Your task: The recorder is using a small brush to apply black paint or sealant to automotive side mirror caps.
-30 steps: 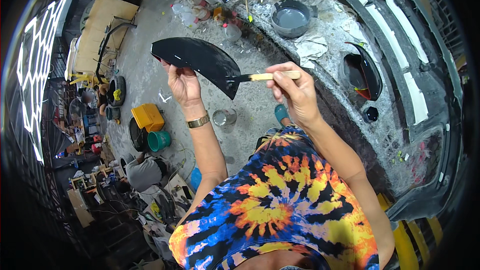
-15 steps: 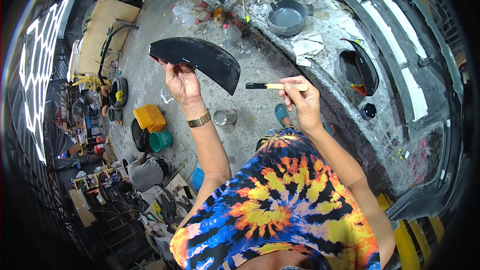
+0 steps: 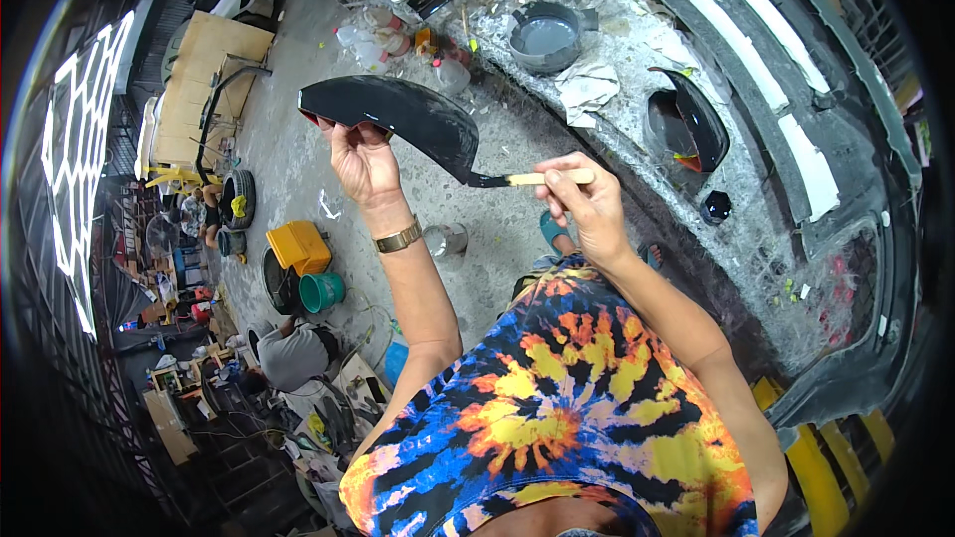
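Note:
My left hand (image 3: 363, 159), a watch at its wrist, holds up a black curved panel (image 3: 398, 117) with some red showing along its underside. My right hand (image 3: 582, 204) pinches the pale wooden handle of a brush or stick (image 3: 527, 179); its black-coated end touches the panel's lower right corner. On the ground below stands a round container (image 3: 444, 241).
At right, a dusty ledge (image 3: 652, 199) bears a basin (image 3: 545, 38), rags (image 3: 587, 91), another black piece (image 3: 704, 124) and a long panel (image 3: 751, 60). Left are plastic bottles (image 3: 363, 45), a yellow bin (image 3: 298, 247), a green bucket (image 3: 321, 290) and a crouching person (image 3: 293, 353).
The brush left the panel half a second ago and now touches it again at the lower right corner, below where it was a second ago. My left hand has barely moved.

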A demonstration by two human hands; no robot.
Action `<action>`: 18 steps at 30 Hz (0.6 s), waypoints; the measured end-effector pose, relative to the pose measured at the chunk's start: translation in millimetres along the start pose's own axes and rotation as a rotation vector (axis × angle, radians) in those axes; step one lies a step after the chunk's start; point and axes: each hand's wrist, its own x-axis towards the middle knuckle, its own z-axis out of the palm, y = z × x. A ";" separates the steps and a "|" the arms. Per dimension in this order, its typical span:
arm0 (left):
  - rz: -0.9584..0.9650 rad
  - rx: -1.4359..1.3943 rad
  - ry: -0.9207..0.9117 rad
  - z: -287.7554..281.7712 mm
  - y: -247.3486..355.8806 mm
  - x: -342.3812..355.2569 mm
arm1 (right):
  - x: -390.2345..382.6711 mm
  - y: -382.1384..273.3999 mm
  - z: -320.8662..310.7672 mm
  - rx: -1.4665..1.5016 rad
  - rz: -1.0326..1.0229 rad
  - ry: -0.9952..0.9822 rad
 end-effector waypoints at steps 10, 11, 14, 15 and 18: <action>-0.103 -0.035 -0.096 12.4 -6.4 -8.3 | 31.7 -71.8 -0.5 -0.433 -0.787 -0.389; -0.177 -0.053 -0.200 14.1 -6.4 -7.8 | 35.7 -73.5 5.3 -0.441 -0.801 -0.422; -0.143 -0.010 -0.144 16.9 -9.3 -7.7 | 39.4 -76.5 7.9 -0.513 -0.778 -0.515; -0.148 -0.010 -0.140 17.7 -9.6 -7.1 | 37.0 -75.2 4.8 -0.510 -0.791 -0.508; -0.196 -0.078 -0.183 19.5 -10.3 -4.9 | 27.4 -68.8 -12.9 -0.546 -0.763 -0.526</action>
